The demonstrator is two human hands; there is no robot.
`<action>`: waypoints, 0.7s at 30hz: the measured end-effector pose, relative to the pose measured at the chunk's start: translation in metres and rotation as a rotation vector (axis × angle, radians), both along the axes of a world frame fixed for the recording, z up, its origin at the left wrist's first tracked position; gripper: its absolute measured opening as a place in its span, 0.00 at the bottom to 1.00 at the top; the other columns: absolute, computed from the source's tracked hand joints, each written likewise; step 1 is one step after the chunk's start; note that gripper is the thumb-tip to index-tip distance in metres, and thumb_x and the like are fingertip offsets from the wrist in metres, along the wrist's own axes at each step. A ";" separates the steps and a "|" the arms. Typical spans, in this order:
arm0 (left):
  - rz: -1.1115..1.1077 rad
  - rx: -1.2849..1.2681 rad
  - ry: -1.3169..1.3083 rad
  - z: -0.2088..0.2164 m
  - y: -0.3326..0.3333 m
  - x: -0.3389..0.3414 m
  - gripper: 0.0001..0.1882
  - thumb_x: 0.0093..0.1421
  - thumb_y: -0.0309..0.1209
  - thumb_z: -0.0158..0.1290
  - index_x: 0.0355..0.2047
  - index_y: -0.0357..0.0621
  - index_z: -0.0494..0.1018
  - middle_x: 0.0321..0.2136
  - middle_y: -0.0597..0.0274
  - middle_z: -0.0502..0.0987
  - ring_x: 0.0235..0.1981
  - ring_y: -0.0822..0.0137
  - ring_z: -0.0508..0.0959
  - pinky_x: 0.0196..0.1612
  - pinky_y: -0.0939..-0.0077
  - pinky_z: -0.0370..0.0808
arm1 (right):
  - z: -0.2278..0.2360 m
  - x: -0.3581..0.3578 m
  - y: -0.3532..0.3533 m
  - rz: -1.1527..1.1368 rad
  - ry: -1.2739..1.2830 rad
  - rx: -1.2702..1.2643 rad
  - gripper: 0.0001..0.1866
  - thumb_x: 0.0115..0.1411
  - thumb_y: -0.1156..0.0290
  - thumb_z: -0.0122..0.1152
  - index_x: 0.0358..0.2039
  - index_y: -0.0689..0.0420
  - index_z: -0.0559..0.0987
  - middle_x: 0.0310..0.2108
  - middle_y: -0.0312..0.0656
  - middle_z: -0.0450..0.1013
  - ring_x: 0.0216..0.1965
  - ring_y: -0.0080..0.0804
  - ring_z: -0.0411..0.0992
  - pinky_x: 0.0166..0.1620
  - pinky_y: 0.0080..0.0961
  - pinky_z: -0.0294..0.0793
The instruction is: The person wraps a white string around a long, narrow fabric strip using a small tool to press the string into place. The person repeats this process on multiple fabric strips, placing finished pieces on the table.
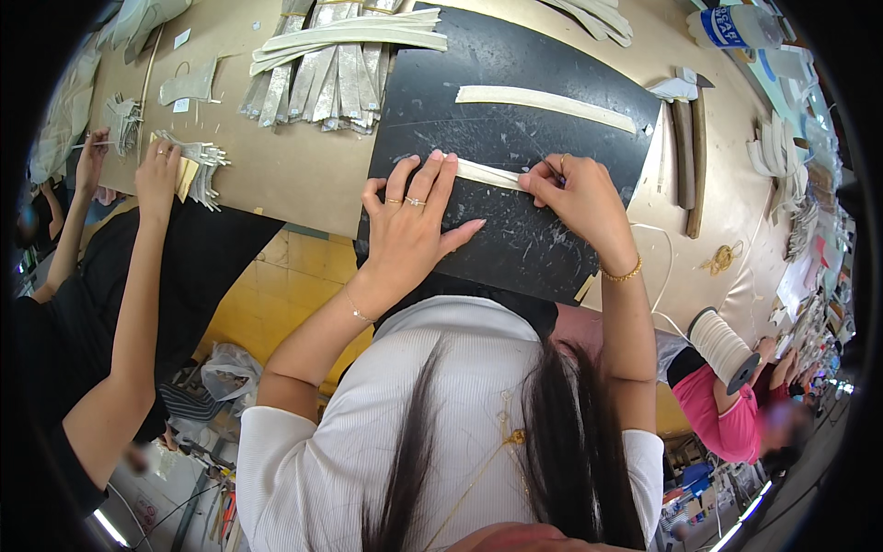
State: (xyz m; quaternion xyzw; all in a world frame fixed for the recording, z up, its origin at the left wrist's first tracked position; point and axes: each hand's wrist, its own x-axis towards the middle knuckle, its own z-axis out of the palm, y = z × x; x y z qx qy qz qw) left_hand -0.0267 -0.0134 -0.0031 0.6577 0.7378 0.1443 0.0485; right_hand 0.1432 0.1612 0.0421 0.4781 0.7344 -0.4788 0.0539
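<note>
A narrow cream strip (487, 175) lies across a scuffed black board (414, 110) in front of me. My left hand (409, 221) rests on the board with its fingers stretched out, the fingertips at the strip's left end. At the other end my right hand (579, 198) is closed, thumb and fingers pinching the strip; whether it also holds a small tool is hidden. Farther up the board, a second cream strip (552, 106) lies by itself, untouched by either hand.
Bundled grey strips (322, 92) with cream strips (359, 39) on top lie at the far left. Two wooden-handled tools (682, 156), a bottle (736, 26) and a cord spool (722, 345) are to the right. A co-worker's hand (161, 175) works at left.
</note>
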 end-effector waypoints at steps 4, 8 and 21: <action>-0.006 -0.011 0.027 0.001 0.000 0.000 0.43 0.51 0.55 0.66 0.63 0.48 0.70 0.60 0.61 0.69 0.61 0.57 0.64 0.57 0.53 0.57 | -0.003 0.001 0.000 0.001 0.009 0.002 0.16 0.60 0.62 0.67 0.28 0.65 0.84 0.19 0.46 0.79 0.23 0.37 0.81 0.32 0.30 0.76; -0.009 -0.032 0.045 0.004 0.001 0.001 0.41 0.52 0.55 0.66 0.63 0.52 0.71 0.60 0.61 0.68 0.61 0.57 0.63 0.57 0.52 0.57 | -0.003 0.001 0.000 0.010 0.011 0.010 0.16 0.60 0.61 0.67 0.28 0.65 0.84 0.19 0.45 0.79 0.23 0.37 0.81 0.32 0.30 0.76; -0.024 -0.100 0.060 0.013 0.005 0.008 0.40 0.51 0.60 0.64 0.64 0.68 0.71 0.60 0.52 0.67 0.61 0.50 0.62 0.56 0.47 0.56 | -0.007 0.002 0.002 0.009 0.005 0.006 0.16 0.60 0.60 0.68 0.30 0.63 0.85 0.19 0.40 0.78 0.21 0.24 0.75 0.28 0.24 0.70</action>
